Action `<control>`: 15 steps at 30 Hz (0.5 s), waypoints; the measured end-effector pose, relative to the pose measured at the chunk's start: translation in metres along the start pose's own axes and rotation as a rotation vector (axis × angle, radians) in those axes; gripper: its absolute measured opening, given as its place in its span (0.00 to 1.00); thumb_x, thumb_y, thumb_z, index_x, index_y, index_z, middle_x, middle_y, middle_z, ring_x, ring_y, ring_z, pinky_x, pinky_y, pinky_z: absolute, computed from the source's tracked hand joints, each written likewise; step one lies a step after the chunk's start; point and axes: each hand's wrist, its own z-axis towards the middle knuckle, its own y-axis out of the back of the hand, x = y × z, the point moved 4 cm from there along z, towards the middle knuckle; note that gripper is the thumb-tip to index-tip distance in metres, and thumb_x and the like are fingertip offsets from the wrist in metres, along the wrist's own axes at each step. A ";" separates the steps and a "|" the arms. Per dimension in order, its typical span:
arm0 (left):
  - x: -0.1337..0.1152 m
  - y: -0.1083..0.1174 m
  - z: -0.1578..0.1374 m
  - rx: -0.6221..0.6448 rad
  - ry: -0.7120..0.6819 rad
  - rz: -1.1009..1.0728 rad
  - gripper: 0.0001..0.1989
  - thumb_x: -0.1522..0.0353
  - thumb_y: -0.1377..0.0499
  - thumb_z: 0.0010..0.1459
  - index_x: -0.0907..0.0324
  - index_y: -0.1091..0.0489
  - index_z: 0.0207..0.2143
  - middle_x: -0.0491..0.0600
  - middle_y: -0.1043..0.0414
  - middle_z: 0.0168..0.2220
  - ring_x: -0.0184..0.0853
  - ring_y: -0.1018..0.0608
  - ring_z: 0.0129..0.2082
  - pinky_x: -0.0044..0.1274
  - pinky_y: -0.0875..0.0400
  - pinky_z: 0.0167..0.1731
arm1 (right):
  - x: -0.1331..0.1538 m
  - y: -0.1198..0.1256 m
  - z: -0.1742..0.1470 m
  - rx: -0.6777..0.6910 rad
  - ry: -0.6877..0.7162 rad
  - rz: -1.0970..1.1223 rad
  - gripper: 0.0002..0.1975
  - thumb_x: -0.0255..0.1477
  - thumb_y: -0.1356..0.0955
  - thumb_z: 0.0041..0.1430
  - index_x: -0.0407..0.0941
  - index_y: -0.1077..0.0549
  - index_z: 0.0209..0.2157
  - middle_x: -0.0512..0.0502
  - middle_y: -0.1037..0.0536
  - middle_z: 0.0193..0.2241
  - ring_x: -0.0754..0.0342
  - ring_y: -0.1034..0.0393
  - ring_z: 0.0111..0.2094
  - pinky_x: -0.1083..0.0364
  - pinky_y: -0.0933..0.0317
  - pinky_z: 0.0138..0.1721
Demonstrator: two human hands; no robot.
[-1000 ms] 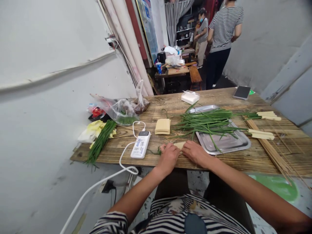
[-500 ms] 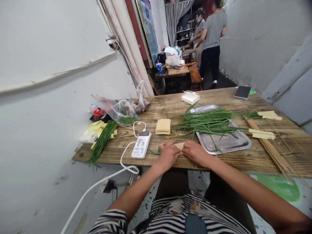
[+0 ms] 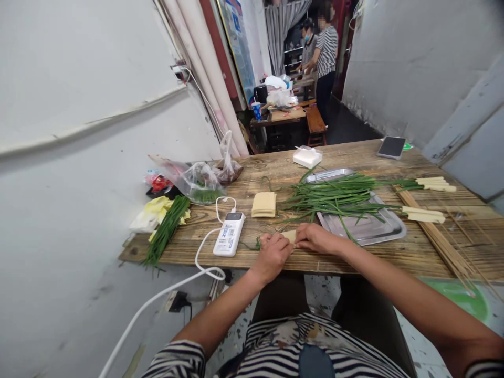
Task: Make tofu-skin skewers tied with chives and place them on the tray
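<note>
Pale-yellow, thin, flat sheet (image 3: 290, 236) is lying near the front edge of the brown wooden table (image 3: 177, 247); your left hand (image 3: 272, 255) and right hand (image 3: 317, 239) are holding its ends, fingers curled closed. Risk: uneven pulling could be tearing it.

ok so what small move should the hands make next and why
Perhaps roll the pale sheet a little tighter: the left hand and right hand are on its two ends, and green stalks poke out beyond the left hand. How far it is rolled is hidden.
</note>
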 end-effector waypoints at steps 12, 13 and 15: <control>0.001 0.000 0.006 0.013 -0.006 -0.013 0.10 0.70 0.51 0.66 0.58 0.29 0.37 0.48 0.29 0.33 0.36 0.31 0.40 0.32 0.48 0.43 | 0.031 -0.016 -0.018 -0.138 -0.042 -0.556 0.12 0.24 0.39 0.65 0.41 0.26 0.31 0.42 0.30 0.29 0.50 0.42 0.35 0.51 0.49 0.37; 0.001 0.001 0.008 0.017 0.000 -0.025 0.11 0.70 0.50 0.66 0.58 0.29 0.36 0.48 0.29 0.32 0.36 0.31 0.40 0.32 0.48 0.42 | 0.035 -0.020 -0.020 -0.160 -0.029 -0.590 0.12 0.23 0.40 0.65 0.40 0.26 0.34 0.42 0.30 0.30 0.49 0.43 0.36 0.51 0.50 0.37; 0.003 0.003 0.012 0.032 0.010 -0.049 0.12 0.70 0.50 0.66 0.58 0.28 0.33 0.48 0.29 0.30 0.36 0.31 0.39 0.32 0.48 0.42 | 0.038 -0.024 -0.024 -0.192 -0.027 -0.618 0.12 0.23 0.41 0.66 0.40 0.27 0.37 0.42 0.30 0.31 0.49 0.44 0.36 0.51 0.51 0.37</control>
